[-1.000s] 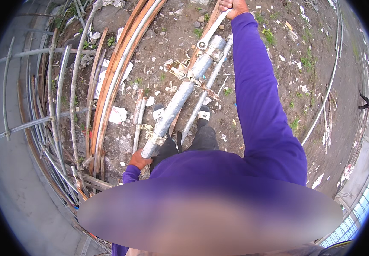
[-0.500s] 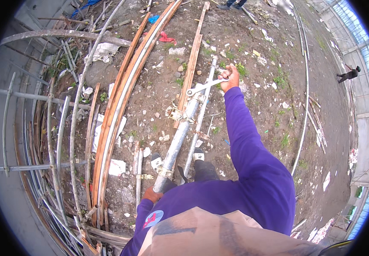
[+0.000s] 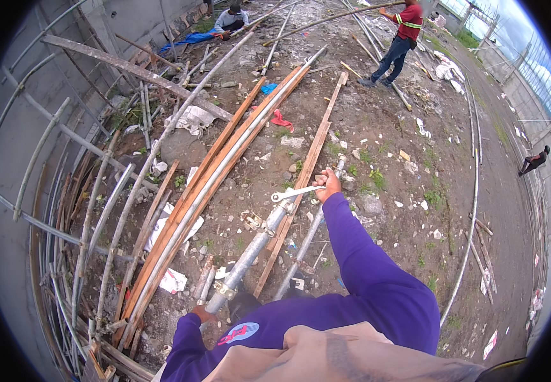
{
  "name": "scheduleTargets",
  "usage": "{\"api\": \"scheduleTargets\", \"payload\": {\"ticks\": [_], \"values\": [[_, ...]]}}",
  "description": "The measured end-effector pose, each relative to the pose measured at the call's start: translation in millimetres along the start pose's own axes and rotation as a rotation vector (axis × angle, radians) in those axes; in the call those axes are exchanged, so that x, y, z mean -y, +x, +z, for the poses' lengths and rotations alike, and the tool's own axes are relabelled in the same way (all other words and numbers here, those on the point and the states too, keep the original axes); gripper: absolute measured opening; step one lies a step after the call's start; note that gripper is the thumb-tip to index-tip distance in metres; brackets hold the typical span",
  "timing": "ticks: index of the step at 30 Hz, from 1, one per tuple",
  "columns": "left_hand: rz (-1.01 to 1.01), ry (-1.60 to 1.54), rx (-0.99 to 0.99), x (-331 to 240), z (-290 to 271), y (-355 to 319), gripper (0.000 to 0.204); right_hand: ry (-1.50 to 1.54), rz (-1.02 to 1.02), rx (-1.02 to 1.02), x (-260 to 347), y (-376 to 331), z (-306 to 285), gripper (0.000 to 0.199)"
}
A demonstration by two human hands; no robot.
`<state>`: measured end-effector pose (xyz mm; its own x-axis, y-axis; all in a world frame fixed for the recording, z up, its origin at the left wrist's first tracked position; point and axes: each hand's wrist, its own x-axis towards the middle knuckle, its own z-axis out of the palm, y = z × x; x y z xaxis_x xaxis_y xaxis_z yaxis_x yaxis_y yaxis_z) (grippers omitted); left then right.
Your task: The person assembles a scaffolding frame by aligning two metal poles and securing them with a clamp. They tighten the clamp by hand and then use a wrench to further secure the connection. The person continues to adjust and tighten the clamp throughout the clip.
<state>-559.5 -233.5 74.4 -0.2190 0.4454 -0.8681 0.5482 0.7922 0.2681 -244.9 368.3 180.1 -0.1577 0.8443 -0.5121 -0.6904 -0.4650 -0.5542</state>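
A thick grey metal pipe (image 3: 248,260) slants up from beside my waist, with a coupler (image 3: 224,291) around its lower part and another clamp (image 3: 252,220) near its upper end. My left hand (image 3: 204,312) is closed on the pipe's lower end, its fingers partly hidden. In my right hand (image 3: 328,184) is the handle of a silver wrench (image 3: 301,191). The wrench's head sits at the clamp fittings on the pipe's top; the exact contact is too small to make out. A thinner pipe (image 3: 311,234) passes under my right forearm.
Long wooden boards (image 3: 205,184) and a plank (image 3: 317,148) lie on stony soil ahead. Scaffold pipes (image 3: 65,127) stand at the left wall. A person in a red top (image 3: 407,32) holds a pole; another crouches (image 3: 232,20) far left. One more person (image 3: 534,160) stands far right.
My view has tilted up and turned, bringing two more people into sight. Both hands keep their holds, and the wrench head remains at the pipe's upper end.
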Motion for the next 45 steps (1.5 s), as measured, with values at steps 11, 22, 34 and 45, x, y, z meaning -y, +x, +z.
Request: {"api": "scheduleTargets", "payload": {"ticks": [11, 22, 34, 45], "values": [[0.062, -0.085, 0.181, 11, 42, 68, 0.069, -0.148, -0.102, -0.195, -44, 51, -76, 0.026], [0.069, -0.066, 0.268, 25, 53, 102, 0.062, -0.204, 0.028, -0.315, -54, 56, -91, 0.017], [0.507, -0.427, -0.243, -199, -88, 161, 0.068, -0.096, 0.007, -0.281, -68, 59, -76, 0.017], [0.248, -0.454, 0.274, -244, -68, 118, 0.038, 0.002, -0.083, -0.195, -48, 41, -41, 0.017]]}}
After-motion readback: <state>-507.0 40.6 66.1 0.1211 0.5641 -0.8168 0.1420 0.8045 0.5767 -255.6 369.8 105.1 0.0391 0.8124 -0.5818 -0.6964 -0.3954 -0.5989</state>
